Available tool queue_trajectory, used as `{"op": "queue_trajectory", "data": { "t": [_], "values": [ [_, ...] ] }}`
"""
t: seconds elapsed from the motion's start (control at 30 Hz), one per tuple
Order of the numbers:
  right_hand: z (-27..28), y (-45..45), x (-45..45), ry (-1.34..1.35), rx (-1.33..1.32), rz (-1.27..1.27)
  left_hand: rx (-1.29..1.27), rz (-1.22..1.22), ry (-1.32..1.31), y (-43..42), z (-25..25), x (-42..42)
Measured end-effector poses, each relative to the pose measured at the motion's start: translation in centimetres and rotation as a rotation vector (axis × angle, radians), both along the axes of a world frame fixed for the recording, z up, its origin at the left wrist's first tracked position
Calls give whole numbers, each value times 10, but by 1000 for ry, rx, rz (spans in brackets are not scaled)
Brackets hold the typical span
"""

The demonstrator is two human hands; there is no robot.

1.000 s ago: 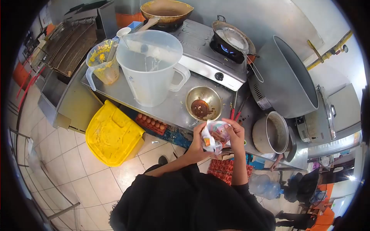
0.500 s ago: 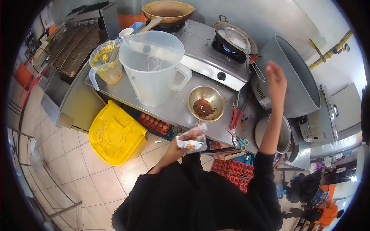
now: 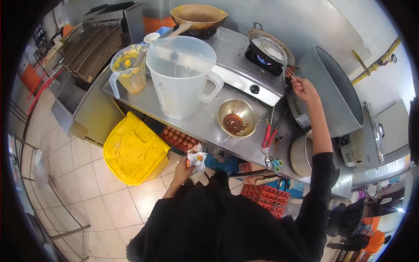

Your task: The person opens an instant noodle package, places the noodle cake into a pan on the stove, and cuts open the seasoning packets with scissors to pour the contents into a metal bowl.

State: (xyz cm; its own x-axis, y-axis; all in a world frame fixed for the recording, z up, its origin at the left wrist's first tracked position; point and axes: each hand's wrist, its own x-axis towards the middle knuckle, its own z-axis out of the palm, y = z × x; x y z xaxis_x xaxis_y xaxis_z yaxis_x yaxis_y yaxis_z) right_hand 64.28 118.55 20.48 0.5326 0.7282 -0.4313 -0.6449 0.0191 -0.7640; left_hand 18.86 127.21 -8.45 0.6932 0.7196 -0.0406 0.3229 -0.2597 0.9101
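Observation:
My right hand [image 3: 304,88] is closed around the thin wire handle of a round strainer [image 3: 273,49]. The strainer's head rests in a wok [image 3: 289,56] over a lit blue flame on the gas stove [image 3: 238,74]. Low by the counter's front edge, my left hand [image 3: 181,171] grips a crumpled white plastic packet [image 3: 198,158] with red and orange print. Between the hands, a metal bowl [image 3: 249,114] holds a little dark brown sauce [image 3: 233,124].
A large clear plastic jug [image 3: 174,94] and a smaller yellow-smeared jug [image 3: 133,81] stand at left. Red-handled tongs [image 3: 268,135] and scissors [image 3: 275,163] lie near the counter edge. Below are a yellow bin [image 3: 133,150] and eggs [image 3: 179,137]. A large grey pot [image 3: 321,87] stands right.
My right hand was raised and empty; it has come down and taken hold of the strainer's handle. My left hand has moved left and down with the packet, away from the bowl.

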Motion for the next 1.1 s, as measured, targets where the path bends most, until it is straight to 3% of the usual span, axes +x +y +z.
{"op": "queue_trajectory", "data": {
  "t": [0.1, 0.2, 0.23, 0.3, 0.33, 0.4, 0.6, 0.83, 0.93, 0.97, 1.03, 1.1],
  "values": [
    [13, -4, 0, -96, -77, -69, 24, -32, -39, 0, -21, -3],
    [24, -17, 16, -787, -446, -5, -1, -41, 61, 2, -28, -6],
    [21, -16, 21, -794, -443, 2, -14, -43, 85, 1, -28, -7],
    [21, -11, 18, -1560, -765, -126, -27, -20, 78, 0, -26, -3],
    [21, -10, 17, -1567, -760, -128, -39, -12, 80, 0, -25, 0],
    [27, -3, -5, -2035, -1052, -157, -28, -28, 72, -1, -24, 4],
    [48, 7, -31, -2117, -1176, 103, -149, -131, 2, -11, -32, 11],
    [56, -10, 41, -2075, -1019, -11, -165, -197, -23, -18, -57, 16],
    [52, -15, 18, -1926, -1133, -270, -233, -184, 2, -17, -52, 17],
    [51, -15, 17, -1931, -1128, -272, -279, -182, 7, -16, -49, 17],
    [48, -11, 17, -1888, -1396, -156, -251, -168, -11, -16, -50, 18],
    [41, -10, 28, -1886, -1331, -140, -225, -159, -25, -17, -52, 17]
  ]
}}
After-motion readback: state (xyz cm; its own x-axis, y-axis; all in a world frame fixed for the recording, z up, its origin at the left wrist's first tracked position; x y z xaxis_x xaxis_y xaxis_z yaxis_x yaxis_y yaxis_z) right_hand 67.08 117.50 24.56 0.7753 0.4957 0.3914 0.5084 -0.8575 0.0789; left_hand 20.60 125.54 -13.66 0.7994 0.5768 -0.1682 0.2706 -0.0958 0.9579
